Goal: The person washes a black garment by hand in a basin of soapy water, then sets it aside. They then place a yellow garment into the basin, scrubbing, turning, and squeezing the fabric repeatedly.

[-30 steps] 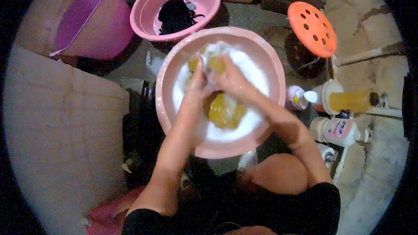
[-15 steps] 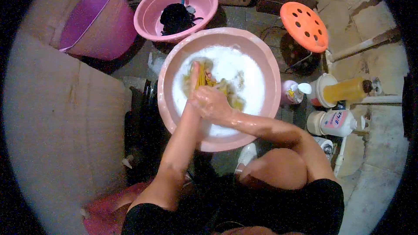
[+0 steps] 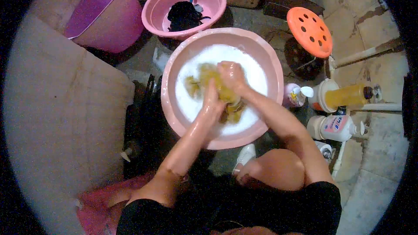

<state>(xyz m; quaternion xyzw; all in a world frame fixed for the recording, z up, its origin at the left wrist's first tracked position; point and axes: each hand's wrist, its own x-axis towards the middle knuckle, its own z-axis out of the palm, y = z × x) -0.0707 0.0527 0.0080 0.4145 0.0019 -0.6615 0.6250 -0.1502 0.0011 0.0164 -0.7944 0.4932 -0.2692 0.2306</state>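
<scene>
A wet yellow cloth [image 3: 222,90] lies bunched in the white suds of a pale pink basin [image 3: 274,74]. My right hand [image 3: 232,77] is closed on the cloth's upper right part, knuckles up. Lower and to the left, my left hand [image 3: 212,101] grips the same cloth, its thumb pointing away from me and the other fingers mostly hidden. Between the hands the cloth is blurred by motion. Folds of it spread left and below onto the foam.
Beyond the basin stand a smaller pink tub [image 3: 150,17] with black cloth [image 3: 185,16] and a purple bucket [image 3: 115,28]. At right are an orange stool [image 3: 310,32], a pump bottle [image 3: 294,95], a yellow-liquid bottle [image 3: 348,97] and a white bottle [image 3: 339,128]. A pale panel [image 3: 65,126] borders the left.
My right hand has moved from over my left wrist to the far side of the cloth. My left hand has drawn nearer to me. The cloth has shifted and bunched; the view has moved slightly.
</scene>
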